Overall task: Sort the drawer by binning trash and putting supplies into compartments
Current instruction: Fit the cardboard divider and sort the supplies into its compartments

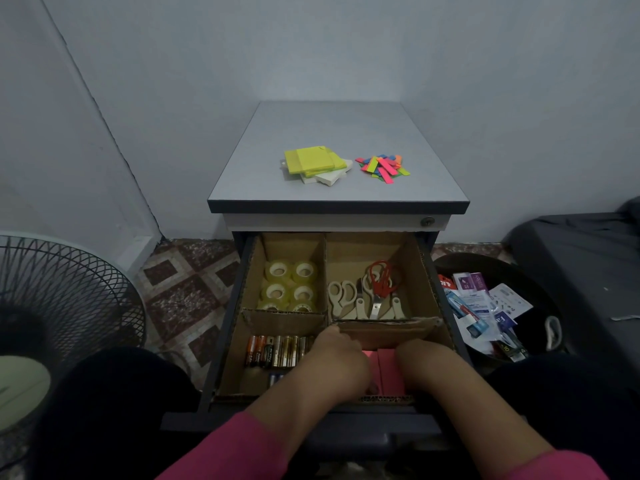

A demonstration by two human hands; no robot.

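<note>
While both hands [341, 367] reach the pink pads [389, 370] — fingers hidden, grip unclear.

Tape rolls [290, 285] left of scissors [367, 292], batteries [277, 350] in front, apparently.

Yellow notes [314, 162], red scissors [381, 276], pink pads [389, 370], checkered floor [187, 289].

**Cabinet top and open drawer**

Beyond both hands [341, 362], the grey laminate cabinet top [332, 133] bears a stack of yellow and white sticky-note pads [315, 164] and, just right of it, a heap of multicoloured paper strips [382, 168]. The floor of patterned brown tiles [183, 292] carries the cabinet.
</note>
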